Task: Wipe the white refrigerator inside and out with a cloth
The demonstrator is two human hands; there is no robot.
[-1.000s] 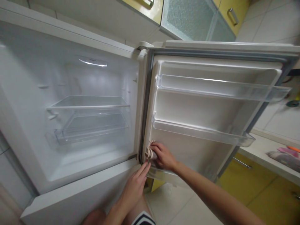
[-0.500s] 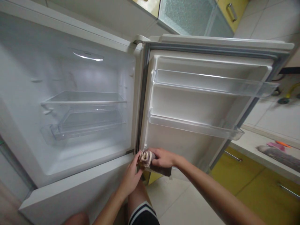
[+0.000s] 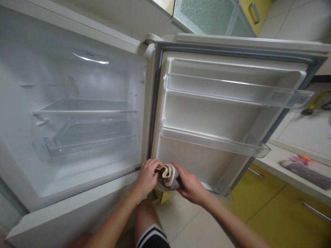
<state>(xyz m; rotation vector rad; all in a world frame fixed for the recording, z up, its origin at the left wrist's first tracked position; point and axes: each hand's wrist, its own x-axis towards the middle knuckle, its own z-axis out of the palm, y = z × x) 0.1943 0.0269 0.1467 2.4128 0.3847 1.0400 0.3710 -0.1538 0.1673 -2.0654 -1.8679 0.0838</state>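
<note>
Between my two hands is a folded brown cloth [image 3: 169, 179] with a cream edge, bunched into a thick roll. My left hand [image 3: 148, 175] grips its left side, fingers curled over the end. On the other side, my right hand [image 3: 190, 184] presses against the cloth with its fingers closed along it; part of the fingers is hidden. The cloth is just in front of the lower hinge side of the open fridge door [image 3: 204, 115]. Left of it stands the fridge compartment [image 3: 103, 168], with a glass shelf [image 3: 88, 106] and a clear drawer [image 3: 90, 137] inside.
Clear door bins [image 3: 219, 88] line the door. At right, a counter [image 3: 274, 155] over yellow cabinets [image 3: 263, 196] holds a grey-brown rolled cloth [image 3: 305, 174], a pink item [image 3: 298, 160] and an orange item [image 3: 305, 158]. My knee [image 3: 147, 215] is below, above the tiled floor [image 3: 191, 227].
The cloth has turned so its folded end faces up more, and it has moved slightly right. My left hand has come up over its end; my right hand has shifted to its right side.
</note>
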